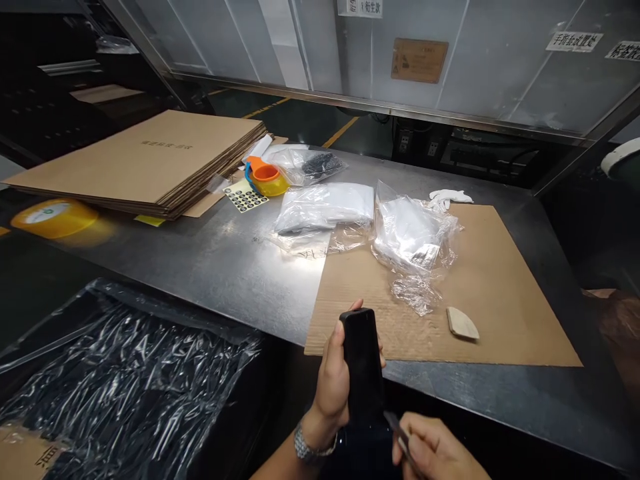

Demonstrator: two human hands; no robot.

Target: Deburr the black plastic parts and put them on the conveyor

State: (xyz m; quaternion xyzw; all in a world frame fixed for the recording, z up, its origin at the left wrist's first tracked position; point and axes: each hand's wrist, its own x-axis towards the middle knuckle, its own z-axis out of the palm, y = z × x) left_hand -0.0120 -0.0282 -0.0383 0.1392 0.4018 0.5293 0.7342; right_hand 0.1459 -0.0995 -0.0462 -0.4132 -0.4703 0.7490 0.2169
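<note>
My left hand (334,377) is wrapped round a black phone-shaped device (363,360), held upright at the table's front edge. Its dark face is turned toward me, and its lower end fades into the dark background. At the lower right, my right hand (431,448) pinches a thin dark strip-like tool (397,427). The tool's tip is close to the device's lower right corner; whether they touch I cannot tell. Beyond the hands, a tan wedge-shaped pad (463,324) lies on a flat cardboard sheet (500,287).
Clear bags with white contents (327,205) lie mid-table beside a crumpled clear bag (415,233). Stacked cardboard (125,153), a tape roll (55,217), an orange tape dispenser (265,173) and a sticker sheet (245,195) are left. White gloves (449,198) lie behind. A black-lined bin (130,380) stands lower left.
</note>
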